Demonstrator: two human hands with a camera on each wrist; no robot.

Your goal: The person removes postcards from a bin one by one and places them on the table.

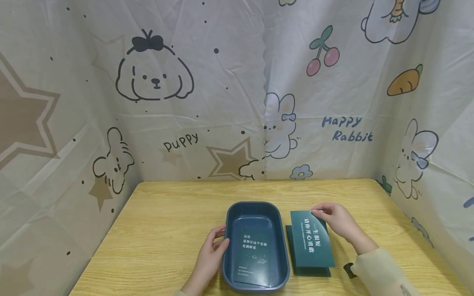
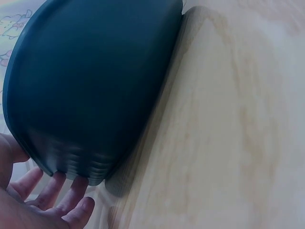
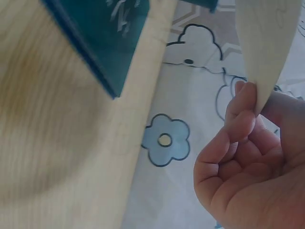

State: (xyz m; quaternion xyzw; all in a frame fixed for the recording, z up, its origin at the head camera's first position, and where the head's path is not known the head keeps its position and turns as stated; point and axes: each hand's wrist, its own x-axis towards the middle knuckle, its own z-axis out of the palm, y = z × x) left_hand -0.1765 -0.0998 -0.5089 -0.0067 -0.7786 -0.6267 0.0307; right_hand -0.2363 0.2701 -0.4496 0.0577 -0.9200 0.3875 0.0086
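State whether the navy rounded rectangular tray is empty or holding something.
Not empty: the tray holds a green rectangular card; the head view shows its white print inside the rim.

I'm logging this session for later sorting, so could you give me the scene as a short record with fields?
Surface: wood-grain table
Container: dark blue tray, resting on the table
Tray contents: green printed card, at least one
Left grip: holds the tray's left side
Right grip: pinches a white-lettered green card near its far right corner
Under that card: another green piece, mostly covered; count unclear
Backdrop: cartoon-printed cloth
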